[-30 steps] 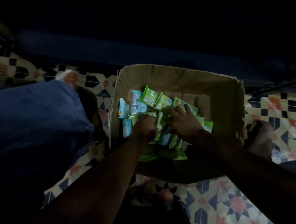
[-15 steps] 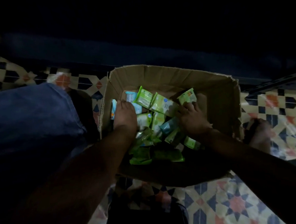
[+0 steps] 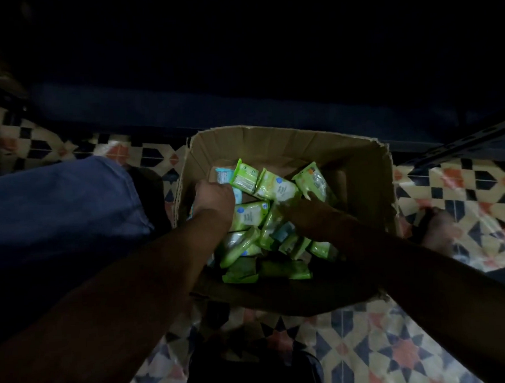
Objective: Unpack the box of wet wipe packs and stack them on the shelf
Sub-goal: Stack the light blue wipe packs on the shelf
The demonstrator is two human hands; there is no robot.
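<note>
Wipe packs (image 3: 271,219) fill the cardboard box (image 3: 286,142) under my hands, left hand (image 3: 213,195) curled among them, right hand (image 3: 311,214) fingers' grip unclear.

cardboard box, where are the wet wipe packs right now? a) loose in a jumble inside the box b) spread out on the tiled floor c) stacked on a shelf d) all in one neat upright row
a: the green wet wipe packs lie tilted at mixed angles inside the open cardboard box, with the left hand and the right hand reaching in among them.
</note>
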